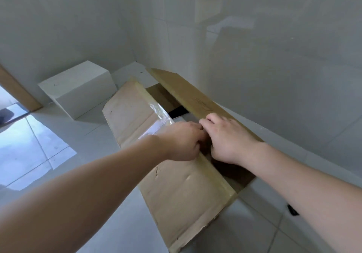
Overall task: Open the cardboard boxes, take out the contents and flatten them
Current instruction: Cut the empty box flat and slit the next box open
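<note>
Both hands at the box's open seam

The left hand (182, 141) curls its fingers over the inner edge of the left flap (176, 190), apparently gripping it; the right hand (225, 137), knuckles bent, rests on the right flap (186, 90), its grip hidden. The box (135, 111) lies directly under both hands, its long axis running away from them, seam between them. Tape (160, 113) clings just beyond the left hand. The wall (274, 56) crowds the right; open floor (49, 135) lies left. A white box (78, 88) stands farther, left.

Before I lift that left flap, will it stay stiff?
Probably stiff: the left flap looks like a flat corrugated panel. It may bend at the dents near its middle. The loose tape on its edge could be slick or sticky.
</note>
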`<control>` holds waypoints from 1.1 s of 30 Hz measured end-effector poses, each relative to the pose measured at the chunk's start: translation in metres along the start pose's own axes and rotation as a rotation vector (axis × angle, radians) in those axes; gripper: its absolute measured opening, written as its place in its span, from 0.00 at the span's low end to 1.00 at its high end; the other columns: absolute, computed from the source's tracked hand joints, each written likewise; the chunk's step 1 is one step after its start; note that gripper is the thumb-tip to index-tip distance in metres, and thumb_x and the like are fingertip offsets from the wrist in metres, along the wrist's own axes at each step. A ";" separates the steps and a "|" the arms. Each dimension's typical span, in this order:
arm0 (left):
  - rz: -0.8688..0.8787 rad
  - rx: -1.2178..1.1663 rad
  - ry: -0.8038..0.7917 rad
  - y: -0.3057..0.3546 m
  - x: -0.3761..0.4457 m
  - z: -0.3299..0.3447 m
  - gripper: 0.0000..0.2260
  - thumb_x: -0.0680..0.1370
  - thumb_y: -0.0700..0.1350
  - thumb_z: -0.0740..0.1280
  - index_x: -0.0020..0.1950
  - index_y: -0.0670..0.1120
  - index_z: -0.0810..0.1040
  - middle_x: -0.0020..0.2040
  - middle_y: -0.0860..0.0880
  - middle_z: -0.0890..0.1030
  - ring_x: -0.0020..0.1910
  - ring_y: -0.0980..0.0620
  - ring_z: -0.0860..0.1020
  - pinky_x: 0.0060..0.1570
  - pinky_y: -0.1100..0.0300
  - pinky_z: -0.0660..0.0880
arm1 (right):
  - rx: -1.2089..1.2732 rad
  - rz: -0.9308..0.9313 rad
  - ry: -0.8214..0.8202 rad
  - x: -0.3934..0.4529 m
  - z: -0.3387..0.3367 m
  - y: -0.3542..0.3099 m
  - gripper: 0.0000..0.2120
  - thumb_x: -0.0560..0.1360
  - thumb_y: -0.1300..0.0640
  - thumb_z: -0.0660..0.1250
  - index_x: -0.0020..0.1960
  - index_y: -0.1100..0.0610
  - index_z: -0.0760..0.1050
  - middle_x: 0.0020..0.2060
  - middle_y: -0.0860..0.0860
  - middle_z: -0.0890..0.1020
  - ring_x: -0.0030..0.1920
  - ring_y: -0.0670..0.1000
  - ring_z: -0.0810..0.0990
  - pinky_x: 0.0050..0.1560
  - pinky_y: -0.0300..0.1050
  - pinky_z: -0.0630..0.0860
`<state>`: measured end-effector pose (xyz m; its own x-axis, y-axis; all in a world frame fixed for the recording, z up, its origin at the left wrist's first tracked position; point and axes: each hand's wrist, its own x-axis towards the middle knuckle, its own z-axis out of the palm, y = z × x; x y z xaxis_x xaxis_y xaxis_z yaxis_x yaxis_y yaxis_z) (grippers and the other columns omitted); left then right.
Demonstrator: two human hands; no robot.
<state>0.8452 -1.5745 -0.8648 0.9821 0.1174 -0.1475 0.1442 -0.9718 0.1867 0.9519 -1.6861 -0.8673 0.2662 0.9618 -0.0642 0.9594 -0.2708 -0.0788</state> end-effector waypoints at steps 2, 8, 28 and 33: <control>-0.026 0.068 -0.041 0.002 -0.009 -0.022 0.09 0.74 0.41 0.58 0.46 0.47 0.77 0.45 0.51 0.76 0.44 0.50 0.73 0.46 0.54 0.74 | -0.077 -0.014 0.093 0.002 -0.018 0.007 0.18 0.71 0.63 0.61 0.60 0.57 0.69 0.60 0.55 0.69 0.59 0.58 0.73 0.54 0.48 0.69; -0.329 0.113 -0.325 0.000 -0.058 -0.068 0.07 0.76 0.47 0.57 0.48 0.53 0.75 0.41 0.54 0.77 0.41 0.54 0.76 0.46 0.56 0.77 | -0.317 0.044 0.164 0.017 -0.043 0.042 0.18 0.77 0.70 0.52 0.65 0.67 0.69 0.73 0.61 0.59 0.74 0.59 0.56 0.74 0.48 0.53; -0.599 0.145 -0.372 -0.082 -0.116 0.063 0.18 0.81 0.59 0.50 0.60 0.54 0.74 0.64 0.56 0.69 0.72 0.52 0.56 0.63 0.30 0.54 | -0.619 0.320 0.203 0.078 -0.033 0.078 0.30 0.76 0.55 0.53 0.78 0.53 0.52 0.63 0.63 0.66 0.55 0.60 0.72 0.49 0.47 0.68; -0.799 -0.061 -0.231 -0.088 -0.098 0.087 0.12 0.76 0.49 0.60 0.57 0.53 0.78 0.71 0.52 0.64 0.76 0.52 0.47 0.65 0.26 0.46 | -0.713 0.347 0.119 0.088 -0.024 0.088 0.29 0.77 0.53 0.50 0.78 0.53 0.52 0.75 0.68 0.41 0.75 0.68 0.40 0.72 0.66 0.40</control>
<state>0.7259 -1.5182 -0.9517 0.5321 0.7157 -0.4524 0.8001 -0.5998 -0.0080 1.0619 -1.6239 -0.8556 0.5294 0.8365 0.1414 0.6383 -0.5026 0.5831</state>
